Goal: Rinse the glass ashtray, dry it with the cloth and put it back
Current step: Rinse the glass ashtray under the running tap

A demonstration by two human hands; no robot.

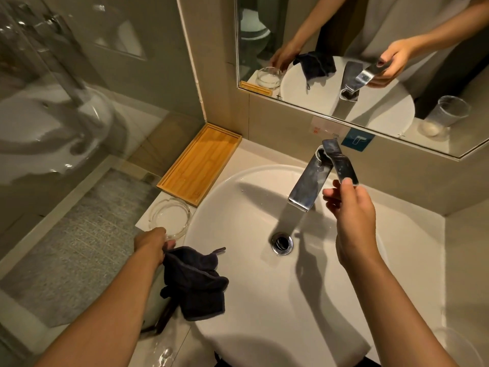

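The round glass ashtray [169, 217] sits on the white counter left of the basin, just in front of a wooden tray. My left hand [152, 243] grips the ashtray's near rim. A dark cloth [195, 282] lies crumpled over the basin's left edge, touching that hand. My right hand [349, 207] pinches the end of the chrome tap lever [340, 161], which is raised above the spout [309, 182]. No water shows under the spout.
The white basin [238, 207] has a chrome drain [282, 242] at its middle. The wooden tray [201, 164] stands in the back left corner. A mirror [370, 62] hangs behind the tap. A glass shower screen [53, 102] borders the left. A clear cup rim [457, 345] shows bottom right.
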